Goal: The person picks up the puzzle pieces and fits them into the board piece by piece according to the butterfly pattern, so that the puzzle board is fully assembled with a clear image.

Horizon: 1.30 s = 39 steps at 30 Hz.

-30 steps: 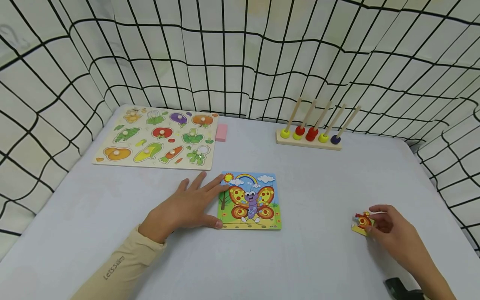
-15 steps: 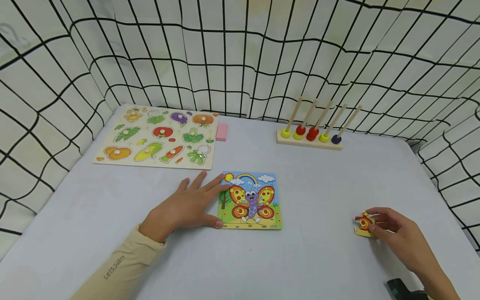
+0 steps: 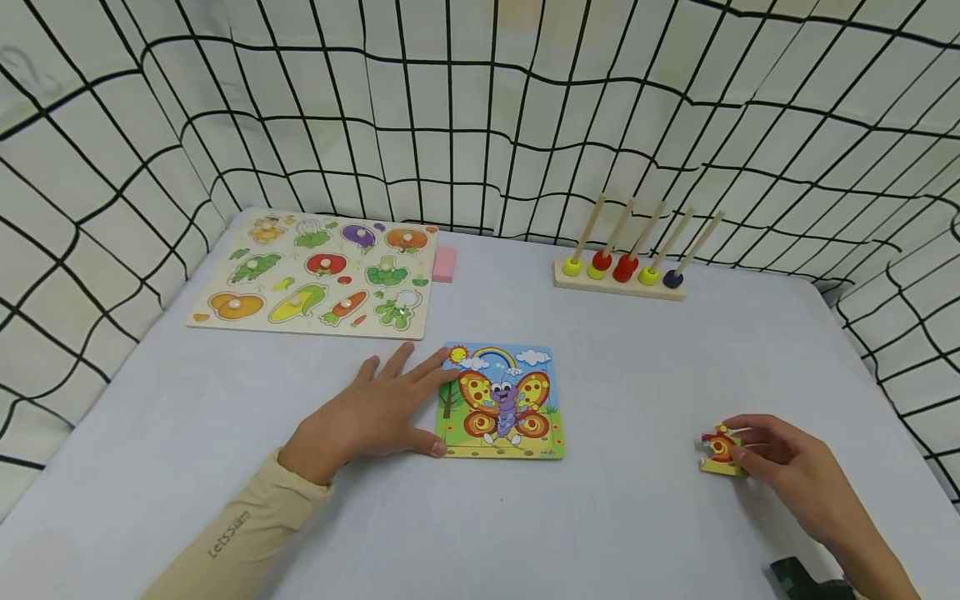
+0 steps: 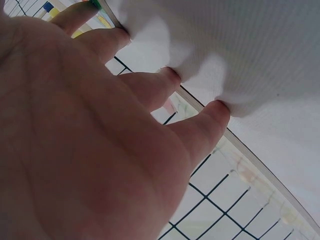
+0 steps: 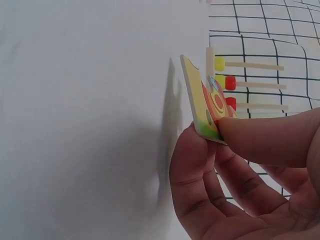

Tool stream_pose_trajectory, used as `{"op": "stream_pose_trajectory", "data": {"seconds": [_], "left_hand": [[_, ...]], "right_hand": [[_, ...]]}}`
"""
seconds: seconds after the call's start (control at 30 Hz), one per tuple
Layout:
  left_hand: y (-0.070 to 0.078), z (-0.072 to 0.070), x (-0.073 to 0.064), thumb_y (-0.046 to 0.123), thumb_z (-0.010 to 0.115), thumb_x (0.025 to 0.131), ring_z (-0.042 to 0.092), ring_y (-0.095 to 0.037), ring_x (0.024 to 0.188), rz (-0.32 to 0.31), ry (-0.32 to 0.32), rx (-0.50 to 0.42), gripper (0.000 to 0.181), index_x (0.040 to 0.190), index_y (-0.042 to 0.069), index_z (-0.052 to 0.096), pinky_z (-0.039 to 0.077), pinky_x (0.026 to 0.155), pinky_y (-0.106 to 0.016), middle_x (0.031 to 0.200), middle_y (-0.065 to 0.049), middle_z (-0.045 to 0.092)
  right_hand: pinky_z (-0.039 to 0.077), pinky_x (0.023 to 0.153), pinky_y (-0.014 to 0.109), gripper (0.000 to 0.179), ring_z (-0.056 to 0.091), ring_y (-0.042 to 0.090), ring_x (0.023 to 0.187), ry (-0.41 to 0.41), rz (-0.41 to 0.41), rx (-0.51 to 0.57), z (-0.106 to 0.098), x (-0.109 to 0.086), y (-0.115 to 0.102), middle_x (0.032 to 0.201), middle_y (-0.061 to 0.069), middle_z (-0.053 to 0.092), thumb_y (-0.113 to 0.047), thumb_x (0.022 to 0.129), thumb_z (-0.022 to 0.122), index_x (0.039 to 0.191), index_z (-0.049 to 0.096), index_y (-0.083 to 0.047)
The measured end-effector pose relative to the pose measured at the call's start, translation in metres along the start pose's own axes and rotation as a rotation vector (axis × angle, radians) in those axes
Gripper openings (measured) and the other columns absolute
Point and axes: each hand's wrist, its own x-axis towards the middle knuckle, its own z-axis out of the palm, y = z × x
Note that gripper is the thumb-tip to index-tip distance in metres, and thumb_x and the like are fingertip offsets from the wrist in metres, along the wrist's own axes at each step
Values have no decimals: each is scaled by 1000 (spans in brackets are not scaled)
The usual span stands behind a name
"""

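A square butterfly puzzle [image 3: 506,408] lies flat in the middle of the table. My left hand [image 3: 367,417] rests at its left side with fingers spread; the thumb and a fingertip touch the puzzle's edge. In the left wrist view, those spread fingers [image 4: 150,90] reach down to the table surface. Off to the right, my right hand [image 3: 795,467] pinches a small puzzle piece [image 3: 722,451] with a red and orange swirl and a yellow-green edge. The right wrist view has the puzzle piece [image 5: 205,100] tilted between thumb and fingers, raised above the table.
A wooden vegetable peg puzzle [image 3: 318,275] lies at the back left, with a pink block [image 3: 443,265] beside it. At the back stands a bead-and-peg counting frame [image 3: 618,279]. Black netting [image 3: 480,117] over white walls surrounds the white table [image 3: 600,525].
My right hand has shifted only slightly, turning the puzzle piece a little while still pinching it. The left hand and the butterfly puzzle have stayed in place.
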Motion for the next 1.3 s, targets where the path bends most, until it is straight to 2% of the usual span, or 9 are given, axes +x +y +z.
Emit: {"op": "stream_pose_trajectory", "data": {"seconds": [0.27,0.5,0.83,1.07,1.3], "left_hand": [[0,-1,-1,55,86,87,9,-50,160,-1,4,7,100,168,23,37,13,120,-78,178,-6,20],[0,-2,-1,54,86,87,9,-50,160,-7,4,7,99,168,23,37,13,120,-78,178,-6,19],[1,-1,0,54,86,87,9,-49,161,-9,-1,5,99,168,24,37,13,121,-78,178,-6,19],[1,-1,-1,54,86,87,9,-49,161,-8,-1,7,99,168,23,38,13,121,-78,178,-5,19],[1,-1,-1,53,87,87,9,-49,161,-10,2,7,99,168,23,38,14,121,-77,178,-5,20]], "right_hand": [[60,72,24,32,69,6,91,-36,14,57,7,1,-11,114,11,72,-8,102,74,133,70,-5],[61,74,23,33,68,8,93,-67,32,77,13,6,-22,119,12,72,-11,103,73,136,69,-6],[60,74,24,31,68,13,94,-86,5,98,21,12,-39,115,11,70,-13,103,75,132,70,-4],[61,71,29,26,70,20,85,-132,-15,179,28,17,-50,107,12,70,-8,101,75,126,68,0],[61,69,29,25,69,21,80,-165,-53,223,36,21,-56,105,12,69,-5,101,74,125,67,0]]}}
